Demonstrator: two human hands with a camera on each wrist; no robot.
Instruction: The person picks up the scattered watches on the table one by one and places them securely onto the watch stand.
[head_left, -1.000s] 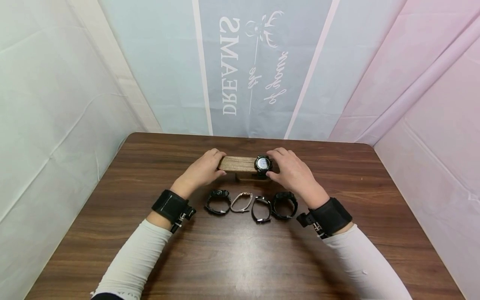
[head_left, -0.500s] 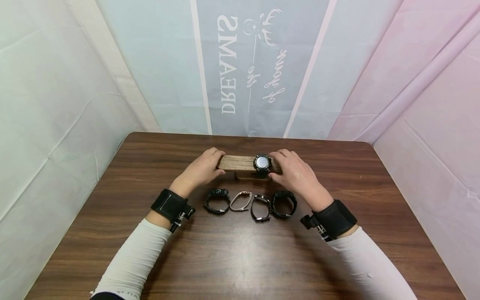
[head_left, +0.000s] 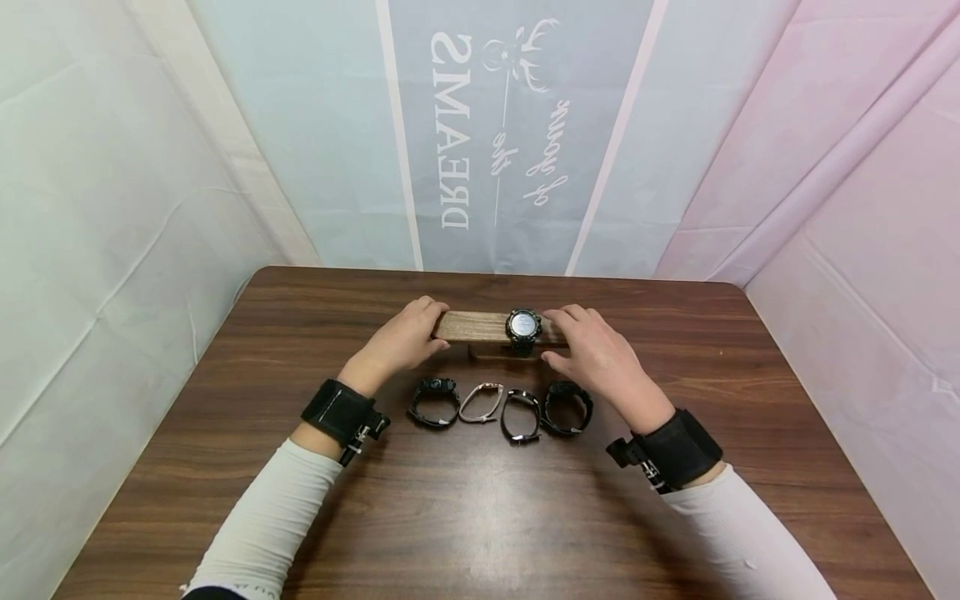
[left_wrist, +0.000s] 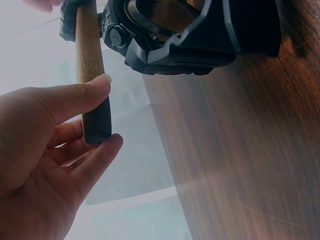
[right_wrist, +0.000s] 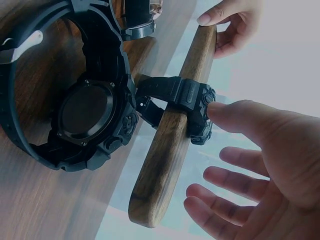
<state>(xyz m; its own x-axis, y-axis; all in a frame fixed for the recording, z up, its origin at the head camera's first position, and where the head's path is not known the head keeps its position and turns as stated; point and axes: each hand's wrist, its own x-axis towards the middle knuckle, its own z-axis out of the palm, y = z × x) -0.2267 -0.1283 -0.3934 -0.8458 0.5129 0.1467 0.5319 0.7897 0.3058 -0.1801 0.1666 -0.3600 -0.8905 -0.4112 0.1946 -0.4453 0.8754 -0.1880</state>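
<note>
A wooden bar (head_left: 471,327) lies level on a low stand near the back of the table. A black digital watch (head_left: 522,324) with a round face is looped around it, right of the middle. My left hand (head_left: 401,340) grips the bar's left end between thumb and fingers, as the left wrist view confirms. At the right end is my right hand (head_left: 597,352), its fingers loosely spread and holding nothing. In the right wrist view its thumb (right_wrist: 240,117) overlaps the watch's side; whether they touch I cannot tell. The stand's base is mostly hidden under the bar.
In front of the stand, several watches form a row: a chunky black one (head_left: 438,385) at left, a slim pale one (head_left: 464,407), a slimmer black one (head_left: 522,438) and another chunky black one (head_left: 567,389). Cloth-covered walls (head_left: 337,167) surround the wooden table (head_left: 480,517) behind and beside.
My right hand has slid right, away from the watch, exposing more of the bar's right end. The left hand keeps its grip, and the watches in front stay where they were.
</note>
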